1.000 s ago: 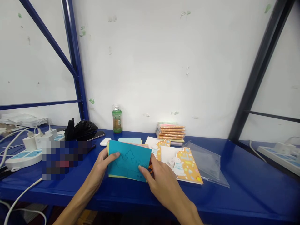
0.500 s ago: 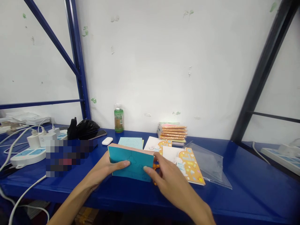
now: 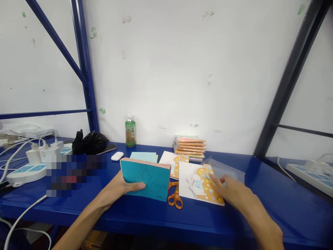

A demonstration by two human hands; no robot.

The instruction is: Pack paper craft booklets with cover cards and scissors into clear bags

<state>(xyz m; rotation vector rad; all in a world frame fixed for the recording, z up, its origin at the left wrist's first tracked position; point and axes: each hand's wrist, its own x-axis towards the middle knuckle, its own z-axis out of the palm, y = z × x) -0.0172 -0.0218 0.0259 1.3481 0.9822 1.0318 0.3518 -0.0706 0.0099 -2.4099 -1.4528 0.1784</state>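
A thick stack of teal cards (image 3: 153, 180) stands upright near the table's front, with my left hand (image 3: 127, 185) wrapped round its left end, thumb on the front face. To the right, my right hand (image 3: 230, 187) is over the right side of an orange and white booklet (image 3: 187, 175), its thumb and fingers apart; whether it touches the booklet is unclear. Between the teal stack and the booklet lie orange-handled scissors (image 3: 177, 198), partly hidden by the stack. Another orange and white booklet (image 3: 166, 158) lies behind.
Wrapped orange packs (image 3: 191, 147) are piled by the wall, near a green bottle (image 3: 130, 132). A clear plastic sleeve (image 3: 234, 170) lies behind my right hand. Further left are a white case (image 3: 117, 156), a phone (image 3: 104, 149), a black bag (image 3: 93, 140) and a power strip (image 3: 28, 173).
My right hand has let go of the teal stack and moved right, over the booklet. More of the scissors shows. My left hand keeps its hold.
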